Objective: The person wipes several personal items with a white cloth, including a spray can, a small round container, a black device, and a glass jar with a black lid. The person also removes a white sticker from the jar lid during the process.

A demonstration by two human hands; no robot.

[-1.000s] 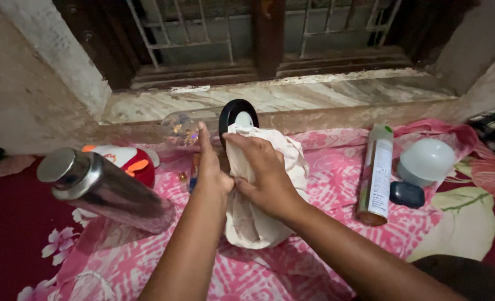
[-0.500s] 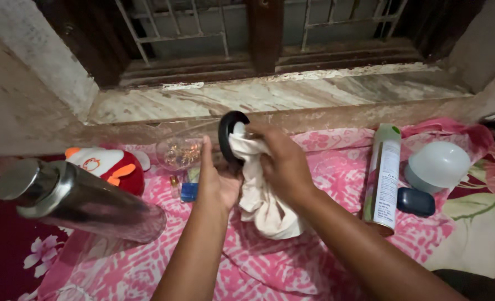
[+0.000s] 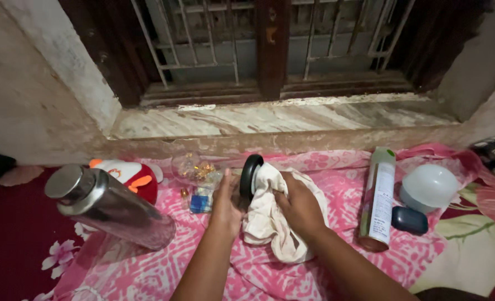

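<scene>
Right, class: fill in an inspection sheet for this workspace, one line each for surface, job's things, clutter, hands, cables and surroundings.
Surface: pink patterned bedsheet, crumpled.
Job's things: black round object, held upright; white cloth pressed against it.
Clutter: steel flask lying on its side; red and white toy; clear bag of small trinkets; spray can lying down; white dome; small dark case.
Hands: left hand steadies the object; right hand has its grip on the cloth.
Cables: nothing seen.
Surroundings: marble window ledge, barred window.

surface: pink floral bedsheet (image 3: 336, 262) | on it: steel flask (image 3: 105, 206), spray can (image 3: 378, 198), white dome lamp (image 3: 430, 187), dark case (image 3: 409, 219)
</scene>
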